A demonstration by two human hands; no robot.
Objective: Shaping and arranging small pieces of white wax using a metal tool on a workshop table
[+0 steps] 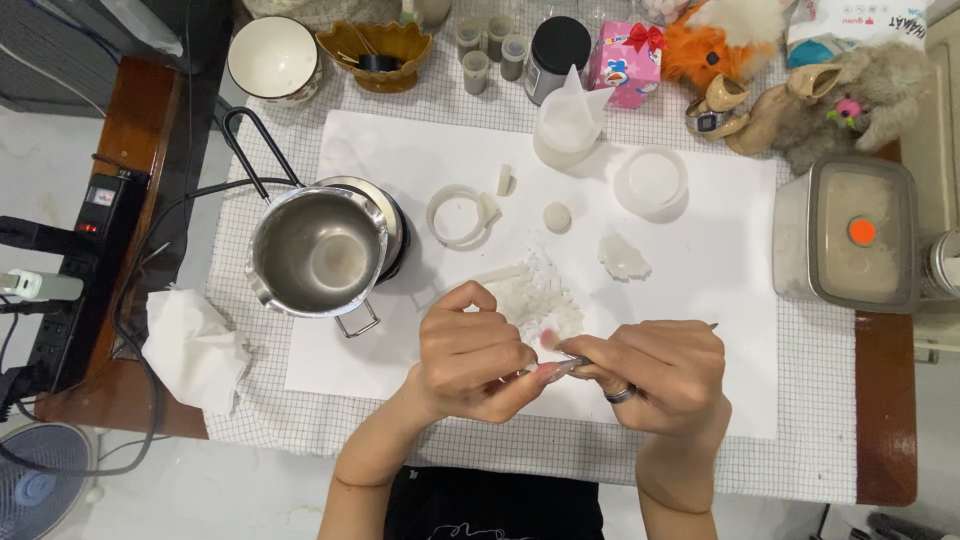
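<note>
My left hand and my right hand meet near the table's front edge, over a white sheet. My right hand grips a thin metal tool whose end pokes out past the knuckles. My left hand pinches a small whitish piece against the tool's tip. Just beyond the hands lies a pile of white wax shavings. A steel melting pot stands to the left on a small black hotplate.
On the sheet lie a white ring mould, a round white lid, a plastic cup and wax lumps. A lidded container stands right, a crumpled tissue left, a power strip beyond. Bowls, jars and plush toys line the back.
</note>
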